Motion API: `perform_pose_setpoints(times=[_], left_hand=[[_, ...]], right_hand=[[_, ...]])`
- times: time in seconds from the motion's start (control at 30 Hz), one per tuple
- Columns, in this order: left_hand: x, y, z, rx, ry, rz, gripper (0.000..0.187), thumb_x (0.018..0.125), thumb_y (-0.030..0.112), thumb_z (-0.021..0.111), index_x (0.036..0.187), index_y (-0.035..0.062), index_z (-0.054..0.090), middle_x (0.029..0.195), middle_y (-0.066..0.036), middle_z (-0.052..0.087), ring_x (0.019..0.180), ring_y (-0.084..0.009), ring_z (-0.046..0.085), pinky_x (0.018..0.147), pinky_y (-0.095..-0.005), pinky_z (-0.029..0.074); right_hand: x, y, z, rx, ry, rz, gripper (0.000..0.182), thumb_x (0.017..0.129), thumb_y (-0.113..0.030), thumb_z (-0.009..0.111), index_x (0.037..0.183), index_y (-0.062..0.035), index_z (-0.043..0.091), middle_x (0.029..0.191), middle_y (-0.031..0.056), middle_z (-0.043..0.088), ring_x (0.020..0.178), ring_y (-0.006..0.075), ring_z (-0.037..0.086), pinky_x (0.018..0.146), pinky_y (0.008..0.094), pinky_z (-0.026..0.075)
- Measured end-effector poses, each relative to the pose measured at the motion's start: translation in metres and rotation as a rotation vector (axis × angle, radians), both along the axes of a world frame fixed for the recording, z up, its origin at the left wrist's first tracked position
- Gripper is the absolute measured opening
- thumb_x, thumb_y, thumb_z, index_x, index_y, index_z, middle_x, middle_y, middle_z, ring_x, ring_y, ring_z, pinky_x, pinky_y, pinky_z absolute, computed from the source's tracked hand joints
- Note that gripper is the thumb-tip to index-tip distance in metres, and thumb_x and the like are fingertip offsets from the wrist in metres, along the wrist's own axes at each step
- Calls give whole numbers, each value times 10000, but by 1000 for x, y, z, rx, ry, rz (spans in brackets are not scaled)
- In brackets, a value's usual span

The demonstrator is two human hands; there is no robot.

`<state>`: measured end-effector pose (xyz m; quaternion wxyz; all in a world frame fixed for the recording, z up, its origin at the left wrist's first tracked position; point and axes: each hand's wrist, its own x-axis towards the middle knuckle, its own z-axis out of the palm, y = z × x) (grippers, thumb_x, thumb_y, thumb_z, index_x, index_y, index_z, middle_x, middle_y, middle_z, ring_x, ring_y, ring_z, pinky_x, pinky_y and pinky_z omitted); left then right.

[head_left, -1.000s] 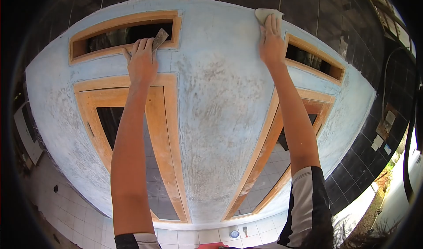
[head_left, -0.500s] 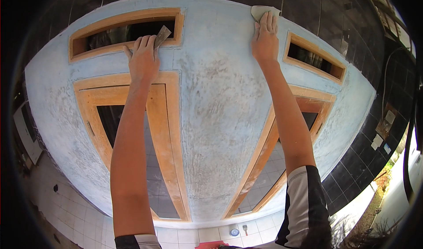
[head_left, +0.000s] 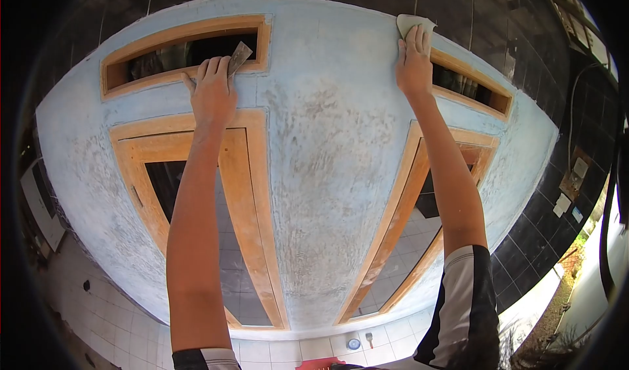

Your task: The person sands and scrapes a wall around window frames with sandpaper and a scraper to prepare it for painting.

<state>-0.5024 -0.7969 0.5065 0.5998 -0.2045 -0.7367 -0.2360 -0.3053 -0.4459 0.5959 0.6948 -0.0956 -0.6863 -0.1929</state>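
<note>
My left hand (head_left: 214, 87) is at the lower edge of the left vent opening's wooden frame (head_left: 185, 76), fingers on the ledge. A scraper with a flat, worn blade (head_left: 240, 56) sticks up from its thumb side; the handle is hidden. My right hand (head_left: 415, 68) is raised high and presses a pale folded sheet of sandpaper (head_left: 409, 22) to the blue wall (head_left: 334, 62), just left of the right vent opening's frame (head_left: 481, 96). The wall carries rough grey patches between the windows.
Below the vents stand two wooden-framed windows (head_left: 251, 193) (head_left: 386, 252). Black tiles (head_left: 445, 9) border the wall above and at the right. On the white tiled floor lie a blue round item (head_left: 354, 344), a brush (head_left: 369, 339) and something red (head_left: 319, 363).
My right hand has slid the sandpaper to the right along the wall's top, closer to the right vent frame. My left hand has stayed in place with the scraper.
</note>
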Motion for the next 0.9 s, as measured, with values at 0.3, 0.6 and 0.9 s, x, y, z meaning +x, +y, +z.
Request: perform_pose_setpoints(times=[0.3, 0.6, 0.9], left_hand=[[-2, 1, 0, 20, 53, 10, 409, 987, 146, 556, 1396, 170, 561, 1390, 8, 564, 1385, -204, 460, 1206, -699, 206], [0, 1, -2, -3, 27, 22, 400, 992, 147, 547, 1392, 164, 558, 1397, -3, 562, 1387, -215, 459, 1208, -692, 206], [-2, 0, 1, -23, 12, 34, 389, 1005, 168, 533, 1393, 166, 554, 1405, -12, 564, 1391, -236, 464, 1203, -691, 212]], right_hand=[[33, -20, -54, 271, -399, 103, 576, 1035, -154, 517, 1545, 50, 344, 1618, 242, 329, 1518, 381, 289, 1104, 435, 492], [20, -34, -95, 340, -338, 3, 543, 1046, -177, 513, 1516, 67, 392, 1574, 239, 409, 1484, 412, 346, 1177, 418, 411], [18, 11, -20, 141, -65, 183, 549, 1044, -170, 521, 1529, 49, 385, 1595, 214, 393, 1494, 417, 326, 1236, 480, 290]])
